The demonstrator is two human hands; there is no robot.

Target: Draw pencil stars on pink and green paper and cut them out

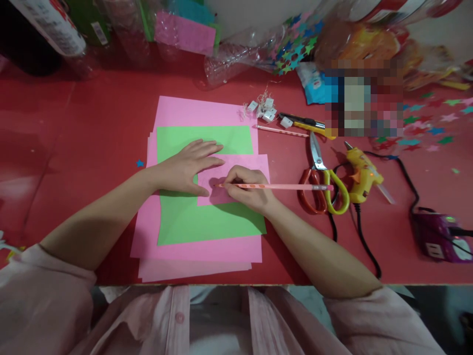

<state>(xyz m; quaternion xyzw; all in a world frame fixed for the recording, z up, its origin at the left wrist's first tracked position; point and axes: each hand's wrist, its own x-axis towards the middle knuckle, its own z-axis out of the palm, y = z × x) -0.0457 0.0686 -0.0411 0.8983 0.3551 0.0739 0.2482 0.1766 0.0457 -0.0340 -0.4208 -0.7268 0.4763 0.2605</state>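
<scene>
Pencil (284, 187) pinched in our right grip (253, 195), we hold its tip at a small pink sheet (240, 161) lying over a green sheet (207, 222). Our left grip (192, 166) is wide, spread flat across both. Larger pink sheets (203, 111) lie beneath on the red surface (92, 128); scissors (318, 160) and a yellow glue gun (364, 175) lie to the right.

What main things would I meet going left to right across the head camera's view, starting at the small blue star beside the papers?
Small blue star → left hand → right hand → scissors → yellow glue gun → purple box.
</scene>
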